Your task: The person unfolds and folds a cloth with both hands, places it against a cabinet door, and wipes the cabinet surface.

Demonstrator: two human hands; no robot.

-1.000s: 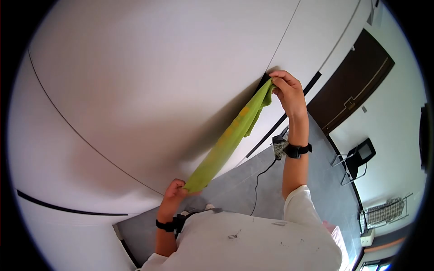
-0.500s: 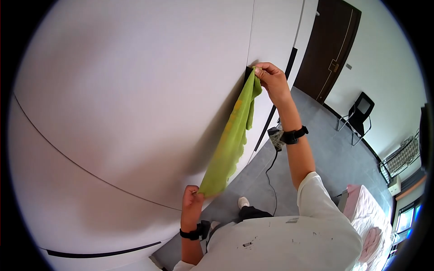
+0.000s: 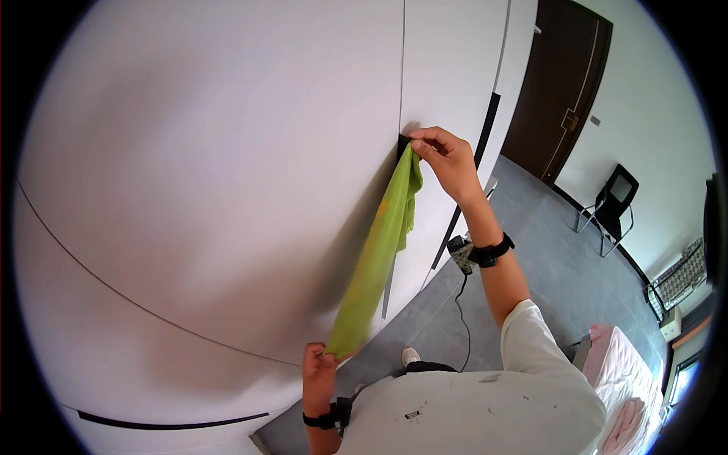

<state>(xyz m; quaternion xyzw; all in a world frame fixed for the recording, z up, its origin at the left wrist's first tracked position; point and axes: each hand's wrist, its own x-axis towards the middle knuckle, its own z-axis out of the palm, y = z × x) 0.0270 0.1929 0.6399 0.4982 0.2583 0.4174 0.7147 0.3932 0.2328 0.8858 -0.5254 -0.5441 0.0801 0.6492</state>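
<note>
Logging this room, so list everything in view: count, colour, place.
Cloth: one, green and yellow, centre
Cabinet front: one, white, left to centre
Handle strips: at least three, black, cabinet front
Door: one, brown, upper right
Wall: one, pale, right
Chair: one, black, right
Patterned fabric: one, grey, far right
Window: one, bright, lower right
Bedding: uncounted, pink and white, lower right
Boxy object: one, dark, centre right
Cable: one, dark, below boxy object
Floor: one, grey, below
Shirt: one, white, bottom
Wrist straps: two, black, wrists
Right hand: one, cloth's upper end
Left hand: one, cloth's lower end
</note>
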